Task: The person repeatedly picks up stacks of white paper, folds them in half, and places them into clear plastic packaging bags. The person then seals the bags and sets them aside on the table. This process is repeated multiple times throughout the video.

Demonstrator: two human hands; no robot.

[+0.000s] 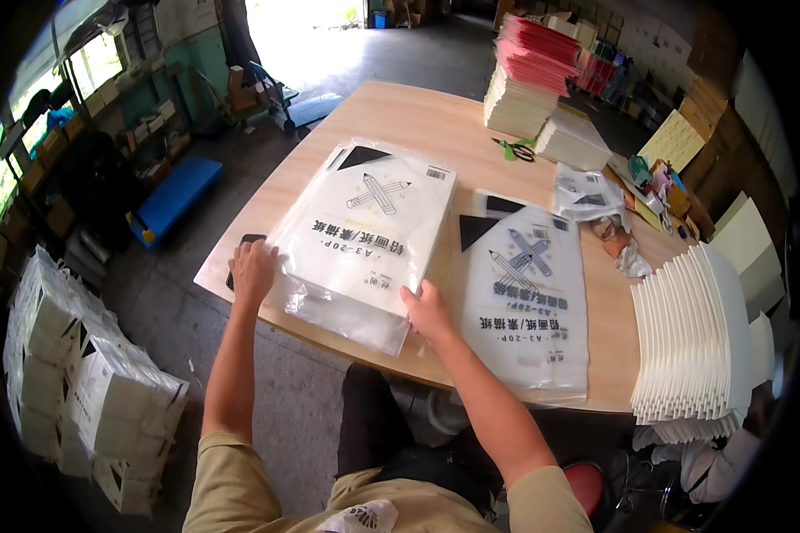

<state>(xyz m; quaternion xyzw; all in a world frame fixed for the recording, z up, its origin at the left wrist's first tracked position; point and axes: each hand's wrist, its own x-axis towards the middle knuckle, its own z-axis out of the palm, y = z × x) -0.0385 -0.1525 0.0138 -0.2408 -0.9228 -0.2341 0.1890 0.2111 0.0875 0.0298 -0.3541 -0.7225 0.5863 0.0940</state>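
A thick pack of white paper in a clear plastic bag (pixel 382 240), printed with crossed pencils and a black corner, lies on the table in front of me. My right hand (pixel 429 313) pinches the bag's near right edge, thumb on top. At the pack's left side, my left hand (pixel 254 269) has curled fingers, its thumb against the plastic. Its fingers partly cover a black phone-like object (pixel 252 239) at the table edge; what they grip is hidden. Loose plastic sticks out beyond the paper's near edge. Flat printed plastic bags (pixel 524 346) lie to the right.
The wooden table (pixel 418 107) bears a tall red-and-cream paper stack (pixel 529 75), a white stack (pixel 573 139), scissors (pixel 517 151) and crumpled plastic (pixel 587 191). Fanned cream sheets (pixel 689 333) stand at the right edge. Wrapped packs (pixel 107 382) and a blue platform (pixel 176 200) are on the left.
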